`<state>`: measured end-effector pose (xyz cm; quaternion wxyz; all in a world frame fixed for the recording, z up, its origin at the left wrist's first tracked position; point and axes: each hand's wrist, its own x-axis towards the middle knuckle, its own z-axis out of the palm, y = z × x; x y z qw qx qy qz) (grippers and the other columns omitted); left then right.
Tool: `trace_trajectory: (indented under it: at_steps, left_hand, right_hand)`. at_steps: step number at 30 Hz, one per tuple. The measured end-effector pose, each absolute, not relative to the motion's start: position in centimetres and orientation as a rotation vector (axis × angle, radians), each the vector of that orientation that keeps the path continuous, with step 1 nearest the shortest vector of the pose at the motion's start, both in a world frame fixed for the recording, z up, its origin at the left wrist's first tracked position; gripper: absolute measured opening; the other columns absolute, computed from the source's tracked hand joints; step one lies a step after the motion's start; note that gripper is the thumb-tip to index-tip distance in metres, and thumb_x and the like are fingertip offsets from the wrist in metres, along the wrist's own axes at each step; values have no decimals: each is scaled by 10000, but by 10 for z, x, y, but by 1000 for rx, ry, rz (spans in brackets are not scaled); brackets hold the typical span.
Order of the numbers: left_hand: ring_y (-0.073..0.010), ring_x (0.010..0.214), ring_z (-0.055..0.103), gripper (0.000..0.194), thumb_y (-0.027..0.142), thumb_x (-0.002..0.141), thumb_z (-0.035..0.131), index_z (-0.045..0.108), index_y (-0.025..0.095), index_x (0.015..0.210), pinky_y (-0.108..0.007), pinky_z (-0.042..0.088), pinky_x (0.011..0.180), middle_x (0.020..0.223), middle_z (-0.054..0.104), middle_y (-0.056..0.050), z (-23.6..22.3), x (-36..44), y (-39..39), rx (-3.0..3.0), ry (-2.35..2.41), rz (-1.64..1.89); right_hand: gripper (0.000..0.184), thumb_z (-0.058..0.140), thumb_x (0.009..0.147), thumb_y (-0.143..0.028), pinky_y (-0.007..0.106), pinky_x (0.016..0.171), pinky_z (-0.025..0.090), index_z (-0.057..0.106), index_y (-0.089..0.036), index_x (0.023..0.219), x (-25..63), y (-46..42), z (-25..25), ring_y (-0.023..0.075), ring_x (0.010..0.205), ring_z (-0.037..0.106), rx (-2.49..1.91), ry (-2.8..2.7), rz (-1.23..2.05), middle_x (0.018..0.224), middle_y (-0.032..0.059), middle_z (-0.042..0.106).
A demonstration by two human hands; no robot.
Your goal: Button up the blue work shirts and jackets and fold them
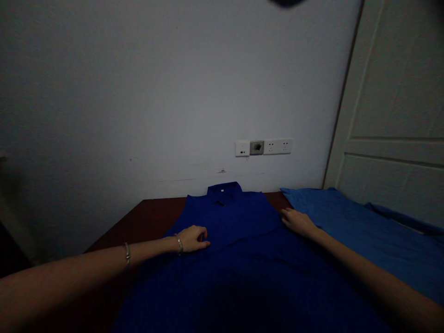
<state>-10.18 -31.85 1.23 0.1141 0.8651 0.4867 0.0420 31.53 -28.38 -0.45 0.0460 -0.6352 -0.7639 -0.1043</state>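
A dark blue collared shirt (229, 219) lies spread out, its collar (225, 189) towards the wall and a small white label inside the neck. My left hand (194, 238) rests on the left part of the shirt, fingers bent, with a gap between them and the thumb. Over at the shirt's right side edge is my right hand (299, 222), its slightly bent fingers touching down with nothing visible in them. Shallow creases run across the cloth between the hands. The lower part of the shirt fades into deep shadow.
The shirt lies on a dark red-brown tabletop (152, 215) against a pale wall (166, 92). A lighter blue cloth (347, 231) covers the right side. Wall sockets (277, 146) sit above the table, and a panelled door (395, 106) stands at right.
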Motion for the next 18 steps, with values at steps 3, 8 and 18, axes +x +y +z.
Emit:
trace_trajectory:
  at_steps: [3, 8, 18]
  left_hand:
    - [-175, 742, 571, 339, 498, 711, 515, 539, 195, 861, -254, 430, 619, 841, 599, -34, 13, -95, -335, 2784, 1251, -22]
    - [-187, 738, 578, 215, 380, 745, 490, 513, 189, 842, -275, 451, 615, 850, 584, -48, 12, -90, -346, 2965, 1199, -164]
    - [-183, 680, 590, 89, 256, 723, 475, 520, 180, 716, -265, 449, 544, 779, 594, -50, 20, -86, -338, 3077, 1007, -241]
  right_hand:
    - [289, 396, 787, -235, 312, 801, 401, 570, -161, 1004, 314, -279, -6, 207, 950, 527, -1792, -2459, -227, 1031, 115, 534]
    - [392, 473, 657, -128, 332, 872, 370, 585, -192, 1027, 312, -291, -4, 215, 1008, 477, -1444, -2679, -170, 1106, 92, 506]
    - [231, 359, 821, -99, 308, 692, 417, 578, -173, 822, 321, -288, -21, 180, 747, 529, -1284, -2759, -567, 812, 71, 581]
